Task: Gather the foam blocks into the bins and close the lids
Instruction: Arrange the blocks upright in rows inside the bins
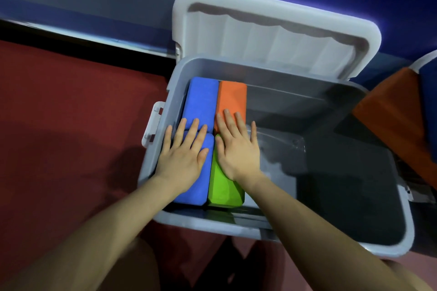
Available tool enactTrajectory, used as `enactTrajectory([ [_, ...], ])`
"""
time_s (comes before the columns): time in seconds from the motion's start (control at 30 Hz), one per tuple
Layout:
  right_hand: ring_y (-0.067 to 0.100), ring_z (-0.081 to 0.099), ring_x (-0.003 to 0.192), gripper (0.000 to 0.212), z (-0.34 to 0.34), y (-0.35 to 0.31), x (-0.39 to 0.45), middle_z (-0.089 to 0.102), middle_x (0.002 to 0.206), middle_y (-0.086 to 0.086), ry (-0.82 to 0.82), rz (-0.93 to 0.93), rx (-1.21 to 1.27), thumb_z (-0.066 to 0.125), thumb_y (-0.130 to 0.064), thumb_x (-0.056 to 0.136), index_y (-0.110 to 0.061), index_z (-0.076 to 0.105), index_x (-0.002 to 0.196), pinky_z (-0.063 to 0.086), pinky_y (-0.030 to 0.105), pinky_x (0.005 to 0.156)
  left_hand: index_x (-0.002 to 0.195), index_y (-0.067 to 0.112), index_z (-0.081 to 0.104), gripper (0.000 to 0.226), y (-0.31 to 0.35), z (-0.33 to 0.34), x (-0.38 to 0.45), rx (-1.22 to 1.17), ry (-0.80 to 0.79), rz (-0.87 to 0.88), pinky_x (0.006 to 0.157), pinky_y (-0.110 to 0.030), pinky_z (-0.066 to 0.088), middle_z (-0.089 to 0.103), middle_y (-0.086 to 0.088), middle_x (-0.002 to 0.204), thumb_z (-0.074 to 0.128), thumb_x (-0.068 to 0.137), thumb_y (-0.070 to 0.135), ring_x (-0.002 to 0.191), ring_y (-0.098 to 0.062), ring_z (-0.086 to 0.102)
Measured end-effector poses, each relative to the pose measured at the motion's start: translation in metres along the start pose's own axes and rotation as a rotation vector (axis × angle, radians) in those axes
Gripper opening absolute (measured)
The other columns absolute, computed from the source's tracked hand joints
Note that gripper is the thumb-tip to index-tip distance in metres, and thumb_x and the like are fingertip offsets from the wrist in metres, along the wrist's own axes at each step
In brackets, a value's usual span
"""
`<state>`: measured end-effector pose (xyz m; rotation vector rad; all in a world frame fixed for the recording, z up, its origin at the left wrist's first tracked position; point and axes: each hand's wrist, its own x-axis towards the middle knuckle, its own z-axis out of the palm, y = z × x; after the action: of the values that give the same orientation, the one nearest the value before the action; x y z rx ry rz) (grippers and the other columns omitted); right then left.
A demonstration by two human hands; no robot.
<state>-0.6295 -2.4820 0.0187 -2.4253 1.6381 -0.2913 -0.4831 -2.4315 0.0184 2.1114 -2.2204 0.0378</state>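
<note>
A grey bin (pixel 326 242) stands on the floor with its white lid (pixel 272 38) tipped open at the back. Its left side holds foam blocks: a far blue block (pixel 201 99), a near blue block (pixel 201 186), an orange block (pixel 230 99) and a green block (pixel 223 192). My left hand (pixel 182 156) lies flat with straight fingers across the two blue blocks. Flat too, my right hand (pixel 236 146) presses on the orange and green blocks.
The bin's right half shows a bare dark bottom. A white latch (pixel 152 123) sticks out from the bin's left wall. At the right edge stands another bin holding an orange block (pixel 397 116) and a blue one. Red carpet (pixel 71 113) lies left; a blue wall rises behind.
</note>
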Motion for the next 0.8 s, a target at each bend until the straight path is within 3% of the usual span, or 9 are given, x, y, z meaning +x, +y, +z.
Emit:
enactTrajectory([
  [0.27,0.012,0.001,0.148,0.060,-0.003,0.001,0.000,0.013,0.160,-0.011,-0.026,0.028,0.055,0.016,-0.043,0.093,-0.033,0.020,0.152,-0.008,0.046,0.117,0.139,0.015,0.049,0.057,0.002,-0.004,0.004,-0.019,-0.062,-0.030,0.105,-0.045,0.018,0.047,-0.006,0.145,0.025,0.093,0.038,0.130,-0.027,0.048],
  [0.3,0.012,0.000,0.148,0.058,-0.005,0.001,0.001,0.012,0.160,-0.011,-0.039,0.031,0.071,0.020,-0.041,0.095,-0.033,0.019,0.152,-0.006,0.046,0.118,0.143,0.017,0.043,0.058,0.004,-0.007,0.004,-0.021,-0.075,-0.039,0.107,-0.044,0.015,0.041,-0.004,0.149,0.020,0.094,0.040,0.134,-0.025,0.043],
  [0.37,0.012,-0.002,0.148,0.054,-0.009,0.002,-0.001,0.009,0.161,-0.012,-0.075,0.032,0.086,0.028,-0.037,0.100,-0.034,0.017,0.153,-0.001,0.046,0.118,0.152,0.025,0.012,0.057,0.006,-0.012,0.003,0.017,-0.135,-0.037,0.114,-0.043,0.001,0.009,0.004,0.160,0.007,0.098,0.043,0.147,-0.018,0.016],
  [0.43,0.012,-0.002,0.148,0.053,-0.015,0.002,-0.003,0.008,0.161,-0.012,-0.109,0.032,0.090,0.031,-0.034,0.102,-0.034,0.016,0.153,0.002,0.046,0.118,0.151,0.030,-0.008,0.054,0.007,-0.015,0.003,-0.005,-0.206,-0.069,0.116,-0.042,-0.007,-0.012,0.009,0.159,0.008,0.102,0.044,0.147,-0.013,-0.007],
  [0.6,0.024,0.020,0.145,0.048,-0.046,0.002,-0.004,0.022,0.159,0.000,-0.111,0.048,0.058,0.035,-0.034,0.103,-0.029,0.029,0.150,0.024,0.041,0.113,0.153,0.026,-0.001,0.055,0.010,-0.037,0.003,-0.082,-0.307,-0.080,0.117,-0.044,-0.001,-0.008,0.005,0.161,0.018,0.103,0.041,0.148,-0.018,-0.005],
  [0.7,0.026,0.028,0.141,0.047,-0.076,0.008,-0.016,0.027,0.157,0.003,-0.053,0.084,0.051,0.039,-0.034,0.102,-0.028,0.035,0.148,0.036,0.042,0.105,0.153,0.021,0.011,0.056,0.017,-0.060,0.001,-0.122,-0.231,-0.128,0.116,-0.040,0.009,0.006,0.001,0.161,0.026,0.103,0.039,0.147,-0.021,0.007],
  [0.8,0.028,0.030,0.140,0.050,-0.117,0.018,-0.031,0.028,0.156,0.005,0.029,0.050,0.010,0.045,-0.032,0.099,-0.027,0.035,0.148,0.039,0.041,0.103,0.152,0.022,0.020,0.055,0.027,-0.087,0.001,-0.145,-0.153,-0.073,0.115,-0.037,0.011,0.013,-0.002,0.160,0.031,0.101,0.040,0.146,-0.021,0.014],
])
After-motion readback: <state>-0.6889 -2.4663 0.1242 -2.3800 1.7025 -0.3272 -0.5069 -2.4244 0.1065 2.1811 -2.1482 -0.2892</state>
